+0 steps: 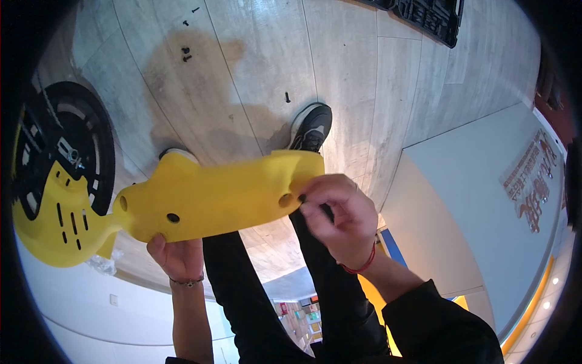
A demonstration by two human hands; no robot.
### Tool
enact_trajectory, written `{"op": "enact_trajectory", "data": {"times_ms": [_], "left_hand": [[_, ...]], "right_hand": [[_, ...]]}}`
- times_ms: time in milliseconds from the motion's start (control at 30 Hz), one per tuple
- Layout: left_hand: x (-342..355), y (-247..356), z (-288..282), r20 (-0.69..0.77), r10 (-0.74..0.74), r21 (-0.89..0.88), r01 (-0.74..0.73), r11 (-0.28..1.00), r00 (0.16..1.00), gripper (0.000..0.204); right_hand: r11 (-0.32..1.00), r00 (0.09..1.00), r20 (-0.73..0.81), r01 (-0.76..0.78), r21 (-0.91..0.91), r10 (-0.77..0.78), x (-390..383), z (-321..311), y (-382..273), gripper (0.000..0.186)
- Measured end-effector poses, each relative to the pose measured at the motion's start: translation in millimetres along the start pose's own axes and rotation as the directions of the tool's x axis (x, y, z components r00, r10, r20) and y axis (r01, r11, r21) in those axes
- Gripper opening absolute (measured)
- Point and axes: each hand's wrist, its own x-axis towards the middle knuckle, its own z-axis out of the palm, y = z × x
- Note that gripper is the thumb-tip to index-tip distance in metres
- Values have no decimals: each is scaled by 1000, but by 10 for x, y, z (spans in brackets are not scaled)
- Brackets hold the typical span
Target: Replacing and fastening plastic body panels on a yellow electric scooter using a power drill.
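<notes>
A long yellow plastic cover [224, 203] spans the middle of the view, tilted, with round holes along its face. My left hand [177, 258] grips its lower edge at the left, thumb on the face and the other fingers mostly hidden behind. At the cover's right end, my right hand [342, 209] pinches a small black screw [302, 198] between thumb and forefinger. The screw is right beside a round hole [285, 200]. Further left, one hole [173, 218] looks dark inside. The cover's far-left part has several slots.
At the left stands a black wheel [100, 139]. Several black screws [186, 50] lie on the wood floor, with another screw [287, 97] near my shoe [312, 124]. An open black tool case [427, 18] sits at the top. A pale curved counter [479, 200] is at the right.
</notes>
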Motion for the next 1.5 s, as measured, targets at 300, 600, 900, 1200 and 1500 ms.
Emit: {"op": "enact_trajectory", "data": {"times_ms": [300, 600, 900, 1200, 1500], "left_hand": [[27, -21, 6, -20, 62, 22, -62, 998, 998, 58], [-16, -33, 12, -32, 53, -33, -54, 998, 998, 65], [11, -124, 128, 49, 56, 2, -56, 998, 997, 68], [-1, -119, 108, 65, 65, 9, -66, 998, 996, 65], [10, -101, 221, 37, 60, 20, -61, 998, 998, 66]], "right_hand": [[336, 812, 80, -326, 884, 578, -97, 36, 75, 27], [984, 976, -186, -134, -119, 110, -53, 135, -33, 23], [922, 970, -206, 38, -385, -126, -2, 178, 29, 19], [901, 969, -200, 46, -432, -146, -12, 186, 23, 18], [886, 948, -249, 66, -460, -199, 24, 212, 116, 20]]}}
